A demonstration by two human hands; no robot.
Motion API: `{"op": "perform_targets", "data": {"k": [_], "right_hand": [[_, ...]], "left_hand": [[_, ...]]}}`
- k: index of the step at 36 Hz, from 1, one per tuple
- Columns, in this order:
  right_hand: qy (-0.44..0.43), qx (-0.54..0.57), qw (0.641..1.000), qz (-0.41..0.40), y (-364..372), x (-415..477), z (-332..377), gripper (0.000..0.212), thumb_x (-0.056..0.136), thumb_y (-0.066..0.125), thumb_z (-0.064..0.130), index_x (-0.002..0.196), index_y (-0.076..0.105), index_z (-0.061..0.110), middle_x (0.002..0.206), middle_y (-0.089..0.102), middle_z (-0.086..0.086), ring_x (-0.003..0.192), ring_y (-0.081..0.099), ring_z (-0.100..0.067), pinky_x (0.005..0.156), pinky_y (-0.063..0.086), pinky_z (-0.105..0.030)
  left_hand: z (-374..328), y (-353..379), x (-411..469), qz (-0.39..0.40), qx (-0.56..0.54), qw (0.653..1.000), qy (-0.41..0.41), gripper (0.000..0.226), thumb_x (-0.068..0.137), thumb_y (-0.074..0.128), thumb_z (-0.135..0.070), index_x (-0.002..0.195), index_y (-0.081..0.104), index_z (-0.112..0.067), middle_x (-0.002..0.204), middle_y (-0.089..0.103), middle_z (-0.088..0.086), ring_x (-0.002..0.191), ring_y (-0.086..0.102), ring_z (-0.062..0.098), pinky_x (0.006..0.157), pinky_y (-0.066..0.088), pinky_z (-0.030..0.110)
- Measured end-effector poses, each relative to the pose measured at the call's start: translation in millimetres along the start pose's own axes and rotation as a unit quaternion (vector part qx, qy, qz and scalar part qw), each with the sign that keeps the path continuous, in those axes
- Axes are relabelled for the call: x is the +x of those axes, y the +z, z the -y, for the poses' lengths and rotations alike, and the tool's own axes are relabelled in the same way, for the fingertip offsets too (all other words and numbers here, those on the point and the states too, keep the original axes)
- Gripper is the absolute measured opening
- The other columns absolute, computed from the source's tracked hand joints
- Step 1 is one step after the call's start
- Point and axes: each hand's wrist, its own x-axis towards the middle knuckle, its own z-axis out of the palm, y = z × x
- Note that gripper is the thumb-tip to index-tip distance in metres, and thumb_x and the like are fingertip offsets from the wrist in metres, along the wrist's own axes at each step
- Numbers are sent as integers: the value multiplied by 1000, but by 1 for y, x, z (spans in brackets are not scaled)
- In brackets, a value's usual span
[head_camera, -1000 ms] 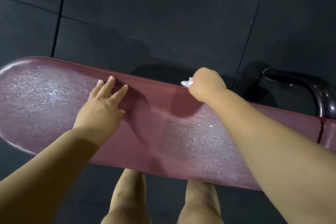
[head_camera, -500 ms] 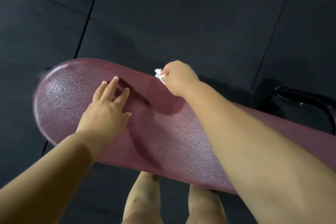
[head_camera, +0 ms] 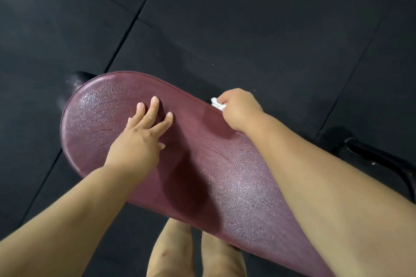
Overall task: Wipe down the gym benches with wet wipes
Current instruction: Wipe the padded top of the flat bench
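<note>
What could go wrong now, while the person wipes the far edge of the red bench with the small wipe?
1. The wet wipe is bunched small in the right hand at the far edge of the bench, so it might slip to the floor.
2. The pad looks wet and shiny; the left hand, pressing flat on it, could slide.

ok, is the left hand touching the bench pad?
Touching. The head view shows the left hand resting palm-down on the maroon bench pad, fingers straight and flat on the surface with no gap showing.
</note>
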Motion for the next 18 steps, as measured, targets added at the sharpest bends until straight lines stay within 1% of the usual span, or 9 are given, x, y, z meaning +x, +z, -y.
{"op": "perform_targets", "data": {"k": [3, 5, 6, 8, 10, 13, 16, 18], "right_hand": [[-56, 33, 998, 12, 0, 14, 20, 38, 93, 46, 6, 122, 64, 22, 119, 62, -7, 106, 58, -30, 87, 50, -31], [-73, 57, 996, 16, -1, 17, 20, 35, 96, 45, 12, 123, 64, 24, 118, 63, -5, 107, 58, -28, 84, 47, -28], [-69, 71, 995, 19, -1, 17, 17, 31, 97, 46, 17, 121, 66, 23, 115, 64, -4, 104, 59, -27, 81, 46, -27], [-47, 69, 996, 25, -1, 15, 6, 27, 97, 48, 22, 113, 69, 20, 104, 65, -5, 90, 60, -25, 72, 43, -26], [-15, 7, 999, 31, -1, 10, -9, 25, 92, 50, 15, 109, 68, 17, 99, 65, -8, 79, 57, -27, 66, 41, -26], [33, -64, 996, 50, -3, 2, -24, 30, 88, 51, 8, 112, 66, 16, 104, 66, -12, 85, 59, -31, 68, 43, -27], [67, -67, 994, 62, -5, -1, -25, 36, 88, 49, 6, 118, 65, 18, 110, 66, -11, 86, 59, -29, 70, 43, -27], [78, -61, 994, 53, -4, -1, -16, 34, 89, 49, 7, 117, 66, 17, 111, 66, -11, 90, 60, -30, 71, 44, -27]], "left_hand": [[0, -2, 1, 8, -20, 1000, -5, 68, 92, 56, -18, 148, 20, -33, 157, -12, -2, 145, -8, 25, 117, 9, 40], [0, -2, 1, 7, -30, 1000, -7, 67, 92, 56, -17, 147, 21, -33, 157, -12, -4, 145, -9, 24, 117, 7, 40], [0, -2, 1, 7, -33, 999, -8, 67, 92, 56, -16, 147, 21, -33, 157, -12, -4, 145, -10, 24, 117, 7, 40], [0, -2, 2, 10, -36, 999, -11, 67, 93, 55, -17, 148, 20, -34, 157, -14, -4, 145, -11, 23, 116, 6, 40], [1, -1, 2, 13, -33, 999, -13, 68, 93, 55, -18, 148, 18, -34, 157, -15, -4, 144, -10, 23, 116, 6, 40], [3, 1, 2, 3, -45, 999, -8, 70, 92, 56, -17, 148, 18, -34, 157, -14, -4, 145, -9, 23, 116, 7, 41], [6, 0, 0, -7, -55, 998, 6, 69, 92, 56, -17, 148, 18, -35, 157, -13, -6, 145, -7, 22, 117, 7, 39], [9, -4, -2, -21, -70, 997, 16, 65, 93, 54, -19, 147, 21, -36, 157, -12, -10, 145, -5, 17, 117, 11, 33]]}}
